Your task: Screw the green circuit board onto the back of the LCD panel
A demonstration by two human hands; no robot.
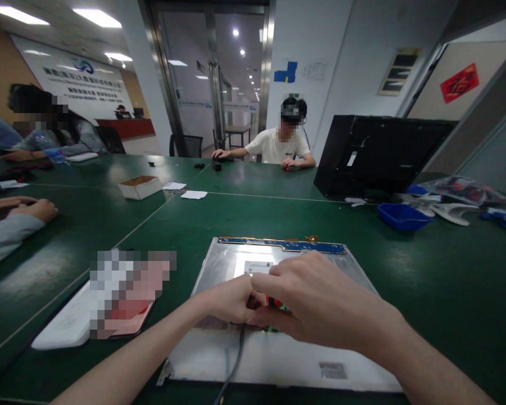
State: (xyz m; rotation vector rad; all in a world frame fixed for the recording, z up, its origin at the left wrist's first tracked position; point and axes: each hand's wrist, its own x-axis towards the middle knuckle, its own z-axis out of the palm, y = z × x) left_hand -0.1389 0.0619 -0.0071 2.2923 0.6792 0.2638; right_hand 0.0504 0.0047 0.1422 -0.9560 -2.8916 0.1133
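Nearest: both forearms run in from the bottom edge, cut off there. Flat panel [287,360] lies on the green worktop [430,304] directly under the hands; its middle is largely covered by them, and its lower right corner by the right forearm. Dark cable [238,360] crosses the panel's near part, lower end out of frame, upper end lost at the left hand.

Left hand [234,298]: fingers curled over the panel, tips hidden behind the right hand; cannot tell whether its grip is closed on anything. Right hand [316,298]: grip closed, thumb and fingers about a red object [273,302], of which only a sliver shows; its kind cannot be made out. Scraps of green board [274,328] peek out below the fingers, the rest covered. Blue circuit strip [278,245] along the panel's far edge, in plain sight.

Left of the panel: white slab [63,320] and pink slab [139,320] side by side, upper parts masked by pixelation.

Farther out: at left, a co-worker's hands [34,209], body cut by the frame. White box [141,190] mid-worktop. To the right, blue tray [400,218] near a large black monitor [383,152], seen from behind. Beyond, a seated person in a white shirt [274,146], face pixelated; glass doors [215,73] behind.
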